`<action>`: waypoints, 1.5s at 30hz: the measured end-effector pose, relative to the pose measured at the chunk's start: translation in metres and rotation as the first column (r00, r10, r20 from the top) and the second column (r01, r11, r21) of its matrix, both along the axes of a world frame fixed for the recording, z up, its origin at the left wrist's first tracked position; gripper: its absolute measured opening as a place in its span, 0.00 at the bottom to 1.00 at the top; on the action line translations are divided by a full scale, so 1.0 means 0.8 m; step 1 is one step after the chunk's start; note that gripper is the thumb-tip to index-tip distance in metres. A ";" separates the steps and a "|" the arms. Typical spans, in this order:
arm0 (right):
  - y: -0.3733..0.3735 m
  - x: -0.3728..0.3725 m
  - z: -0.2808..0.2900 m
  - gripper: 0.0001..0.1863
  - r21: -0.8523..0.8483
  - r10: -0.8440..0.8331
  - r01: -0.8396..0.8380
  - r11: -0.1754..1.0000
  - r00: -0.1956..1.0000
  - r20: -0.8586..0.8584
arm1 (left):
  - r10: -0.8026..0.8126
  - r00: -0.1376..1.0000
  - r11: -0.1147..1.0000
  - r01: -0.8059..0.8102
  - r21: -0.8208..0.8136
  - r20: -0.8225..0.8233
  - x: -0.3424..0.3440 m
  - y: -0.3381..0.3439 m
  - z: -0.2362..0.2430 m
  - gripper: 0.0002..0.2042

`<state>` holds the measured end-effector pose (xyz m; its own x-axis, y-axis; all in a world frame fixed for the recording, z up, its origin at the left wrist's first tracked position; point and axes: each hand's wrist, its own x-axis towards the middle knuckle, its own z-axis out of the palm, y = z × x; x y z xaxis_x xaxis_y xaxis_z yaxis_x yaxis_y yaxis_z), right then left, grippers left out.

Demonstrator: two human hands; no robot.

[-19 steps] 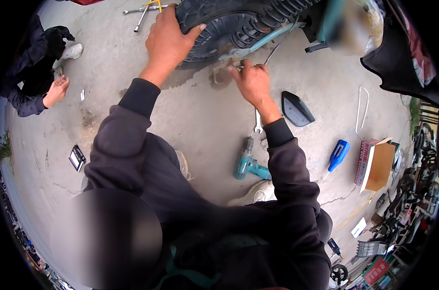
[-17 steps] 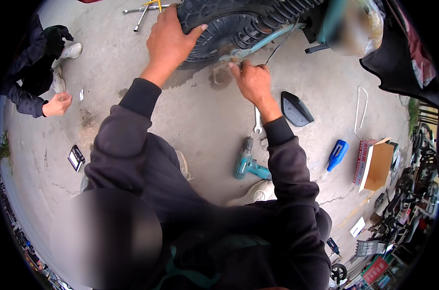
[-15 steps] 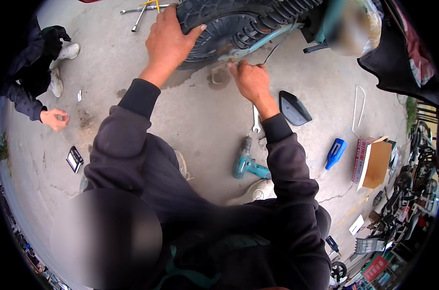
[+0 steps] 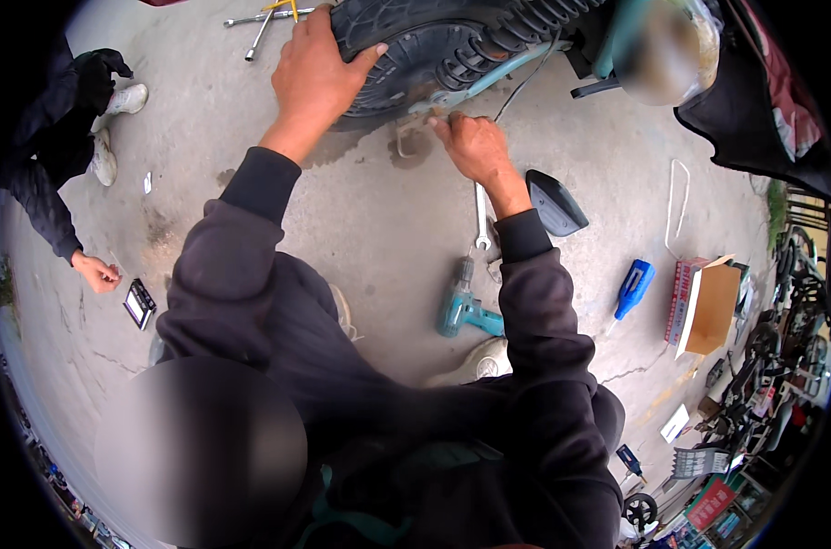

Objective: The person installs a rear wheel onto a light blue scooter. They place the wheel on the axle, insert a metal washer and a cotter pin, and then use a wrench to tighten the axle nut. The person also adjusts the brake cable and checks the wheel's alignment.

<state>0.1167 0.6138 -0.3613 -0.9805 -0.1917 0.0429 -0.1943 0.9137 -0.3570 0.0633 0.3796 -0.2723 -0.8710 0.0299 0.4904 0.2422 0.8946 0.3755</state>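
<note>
Left grip (image 4: 318, 80) is clasping the shoulder of the black tyre (image 4: 406, 20) at the top of the view, its fingers lying over the tread and its thumb resting on the side, while the right grip (image 4: 475, 146) is holding its fingers curled just beside the rusty end of the teal arm (image 4: 500, 79); whether it is pinching anything, I cannot tell. Should the tyre be turning under uneven pressure, its tread could be dragging the left fingers along, and the right knuckles, sitting so near bare metal, could be scraping if the hold is slipping. Anything small between those hidden fingertips could be dropping onto the dark patch (image 4: 417, 148) below and becoming hard to spot. Near the hub, the thin cable (image 4: 525, 90) is running close to the right grip, so a careless tug could be snagging it. Underneath the right wrist, the spanner (image 4: 481, 220) is lying on the ground, and the teal drill (image 4: 470, 316) is resting right by the shoe (image 4: 485, 362); a shifting foot could be knocking the drill or catching its bit.
</note>
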 end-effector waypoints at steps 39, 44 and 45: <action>-0.015 0.019 -0.032 0.26 0.054 -0.166 0.211 0.976 0.880 -0.445 | -0.013 0.995 0.999 0.009 0.035 0.099 -0.004 0.016 0.005 0.41; 0.003 -0.003 -0.035 0.23 -0.106 0.015 -0.040 0.994 0.973 -0.228 | 0.001 0.995 1.000 -0.004 0.027 0.104 0.001 0.013 0.009 0.41; 0.006 -0.007 -0.030 0.23 -0.147 0.061 -0.089 0.985 0.982 -0.181 | -0.004 0.990 0.999 -0.002 0.048 0.141 0.000 0.008 0.007 0.42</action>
